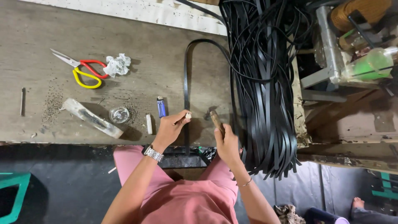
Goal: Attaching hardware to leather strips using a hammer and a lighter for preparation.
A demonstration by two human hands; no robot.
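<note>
- Black strap point(186, 79) runs in a long strip down the grey surface point(37, 29), from the bend near the top to the near edge, where it passes between the two hands.
- The left hand point(169, 129) pinches a small pale stub point(188, 116) between thumb and fingertips, closed on it, and holds it touching the strap's left edge.
- The right hand point(227, 143) is wrapped shut around a brown stick-like tool point(216, 121), whose tip points up just right of the strap and does not touch it.
- So the strap lies between the two grips, held by neither; only the stub presses on it.
- Risk, as I judge it: with nothing pinning the strap, it could slide or twist under the stub.
- The big bundle of black straps point(265, 91) hangs just beside the right wrist; a loose end could snag the tool.
- The blue lighter point(161, 107), a glass dish point(119, 114) and the scissors point(85, 70) lie left of the hands, near enough for an elbow to knock.
</note>
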